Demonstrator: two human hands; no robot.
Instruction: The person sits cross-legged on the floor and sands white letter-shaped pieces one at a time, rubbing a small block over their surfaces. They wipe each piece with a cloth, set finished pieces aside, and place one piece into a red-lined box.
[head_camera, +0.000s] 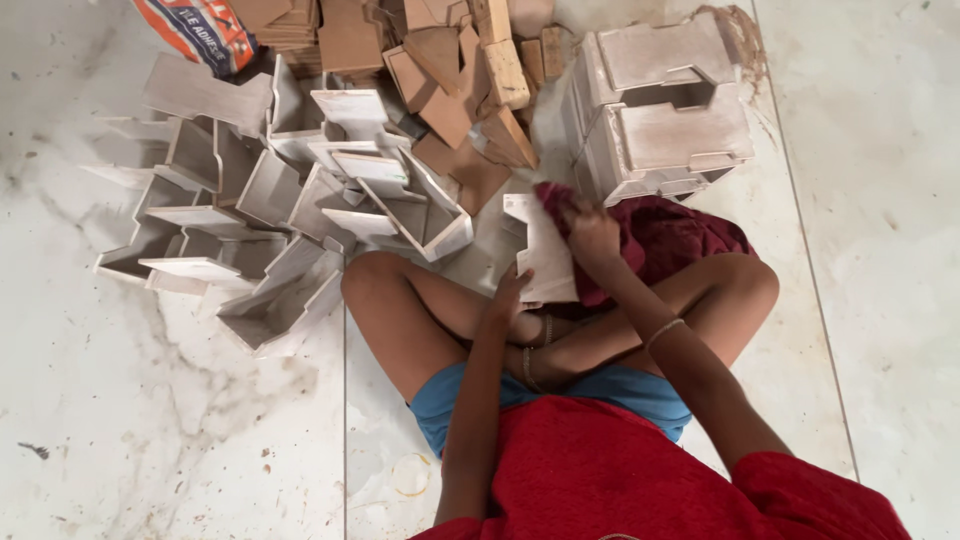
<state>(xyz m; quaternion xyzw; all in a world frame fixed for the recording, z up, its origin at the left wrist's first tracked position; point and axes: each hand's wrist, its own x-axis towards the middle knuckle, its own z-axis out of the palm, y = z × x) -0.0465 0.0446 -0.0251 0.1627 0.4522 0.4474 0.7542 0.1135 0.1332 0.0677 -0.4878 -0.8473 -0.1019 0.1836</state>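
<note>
— On the floor, at the centre of my view: what do you log first?

— Item one, a white tile piece (543, 250), held upright over the crossed legs. My left hand (508, 296) grasps its lower edge, fingers closed on it. My right hand (592, 232) is clenched on a dark red cloth (668, 240) and presses a bunched corner of it against the tile's top edge.

— And the cloth itself?

— Most of it lies heaped at 3 o'clock from the tile, over the right knee.

— What surrounds it?

— At 1 o'clock, two stacked white tile boxes (665, 105) with notched sides, standing just beyond the cloth. At 9 to 10 o'clock, a spread of open white tile corner pieces (280, 215), many leaning on each other, the nearest touching the left knee. At 12 o'clock, a heap of brown tile backs and offcuts (450, 80). At 11 o'clock, the corner of an orange printed sack (195, 30). Underneath everything, a white marbled floor (150, 400), smudged with dust.
</note>
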